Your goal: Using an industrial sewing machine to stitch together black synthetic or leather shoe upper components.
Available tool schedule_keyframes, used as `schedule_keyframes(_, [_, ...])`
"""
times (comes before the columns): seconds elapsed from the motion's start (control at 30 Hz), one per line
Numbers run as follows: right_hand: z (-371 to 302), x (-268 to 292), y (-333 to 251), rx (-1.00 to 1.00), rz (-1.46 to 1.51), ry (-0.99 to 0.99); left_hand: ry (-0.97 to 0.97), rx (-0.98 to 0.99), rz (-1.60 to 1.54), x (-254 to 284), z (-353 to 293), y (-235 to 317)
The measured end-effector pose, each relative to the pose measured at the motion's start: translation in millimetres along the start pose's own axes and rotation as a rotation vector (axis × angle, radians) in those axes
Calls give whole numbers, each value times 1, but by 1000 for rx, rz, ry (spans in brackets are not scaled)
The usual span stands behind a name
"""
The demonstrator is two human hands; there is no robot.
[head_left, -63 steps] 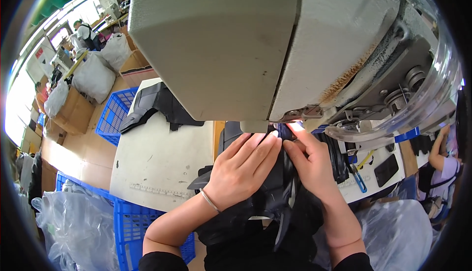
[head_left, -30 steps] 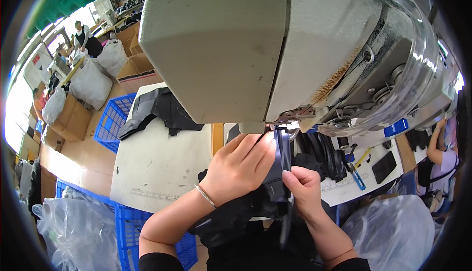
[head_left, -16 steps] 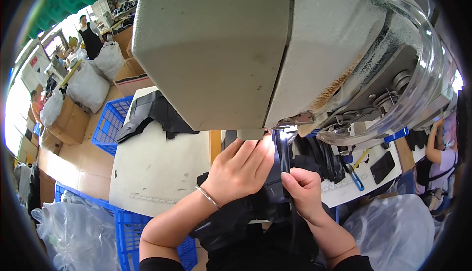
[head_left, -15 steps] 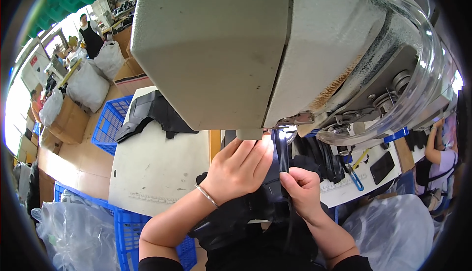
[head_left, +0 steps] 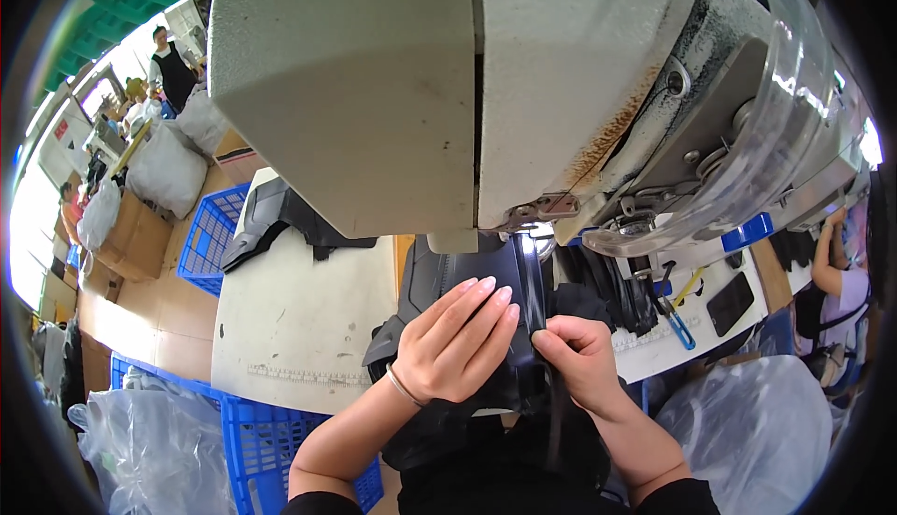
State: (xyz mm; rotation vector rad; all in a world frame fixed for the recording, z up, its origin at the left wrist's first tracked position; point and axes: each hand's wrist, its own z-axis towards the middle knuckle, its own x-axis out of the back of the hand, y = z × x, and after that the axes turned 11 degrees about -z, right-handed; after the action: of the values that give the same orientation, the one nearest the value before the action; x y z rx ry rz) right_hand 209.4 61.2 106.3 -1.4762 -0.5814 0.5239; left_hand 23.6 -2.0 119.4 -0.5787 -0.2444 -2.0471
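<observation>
Under the pale sewing machine head point(head_left: 364, 113) lies a dark, glossy piece of black leather-like material point(head_left: 422, 283). My left hand point(head_left: 456, 345) rests over this piece with its fingers stretched out, holding nothing. A narrow black strip point(head_left: 532, 295) runs from the lit needle area down along the right side of the piece. Between thumb and fingers, my right hand point(head_left: 579, 358) pinches the strip a little below the needle area. The strip's lower end hangs toward my lap. The needle itself cannot be made out.
More black pieces point(head_left: 308, 221) lie on the white table point(head_left: 299, 319) at left. To the right are black strips point(head_left: 607, 286), a blue-handled tool point(head_left: 680, 328) and a phone point(head_left: 730, 305). Blue crates point(head_left: 266, 445) and clear plastic bags point(head_left: 757, 431) flank me. Other people work farther off.
My left hand has drawn back from the needle area toward me, uncovering more of the black piece. My right hand keeps its pinch on the strip. The view has shifted slightly.
</observation>
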Motion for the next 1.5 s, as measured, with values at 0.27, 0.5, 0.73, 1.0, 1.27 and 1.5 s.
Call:
schedule_keyframes(0.27, [0,0,-3,45,-61,-6,-12,-14,-29,3,0,-2])
schedule_keyframes(0.5, [0,1,-3,40,-72,-5,-52,-80,-25,6,5,-7])
schedule_keyframes(0.73, [-2,-1,-3,36,-59,13,-84,-138,-70,5,7,-11])
schedule_keyframes(1.0, [-2,-1,-3,46,-36,17,-103,-151,-69,8,11,-11])
schedule_keyframes(1.27, [4,-5,-8,44,-12,42,-74,-153,-64,5,13,-18])
schedule_keyframes(1.5, [13,-5,-14,70,-11,37,-55,-152,-53,1,18,-26])
